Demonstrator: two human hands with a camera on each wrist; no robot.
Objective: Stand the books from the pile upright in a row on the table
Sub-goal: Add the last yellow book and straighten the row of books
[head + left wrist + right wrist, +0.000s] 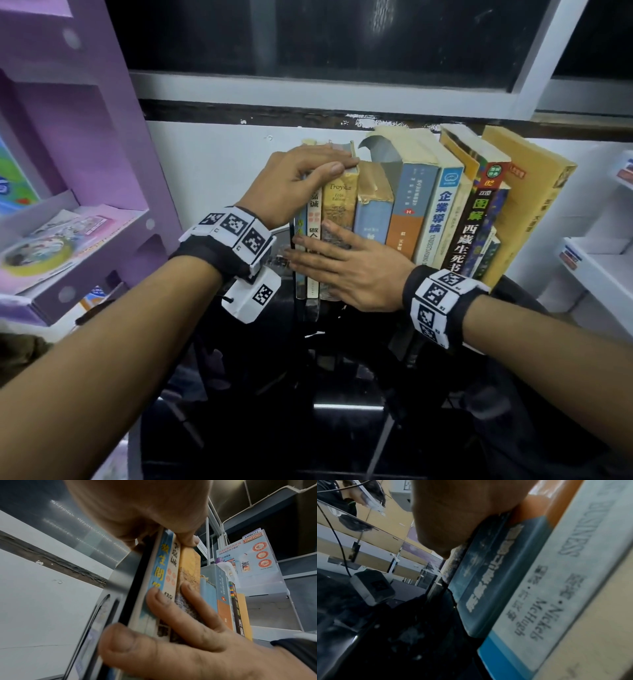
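Upright along the back edge of the dark tabletop (346, 404), against the white wall, stands a row of books (404, 205), about ten by the spines that show, though the thin ones at the left end are hard to separate. The left hand (301, 185) lies over the top of the leftmost few, fingers curled down over their upper edges and the thumb pressed on the yellowed spine marked "Troyka, Fifth Edition" (339, 212). The right hand (349, 270) is spread flat, its straight fingers pressing the lower spines of those same books. Next to the Troyka spine, toward the left end, are a white spine (172, 566) with Chinese characters and orange dots, and a blue spine (160, 566) with yellow Chinese characters. Toward the right end come a worn light-blue book (373, 209) with a torn tape-patched spine, a blue-and-orange one (411, 212), a white one (442, 219) reading "企業導論" with "UNDERSTANDING" below, and, in the right wrist view, "BUSINESS" and "Nickels McHugh". Further right a dark spine (479, 219) reads "02 图解 西藏生死书", then a large tan book (534, 205) leans at the end. Both wrists wear bands with black-and-white square markers. A leaflet (254, 555) behind reads "AMMELTZ YOKO YOKO".
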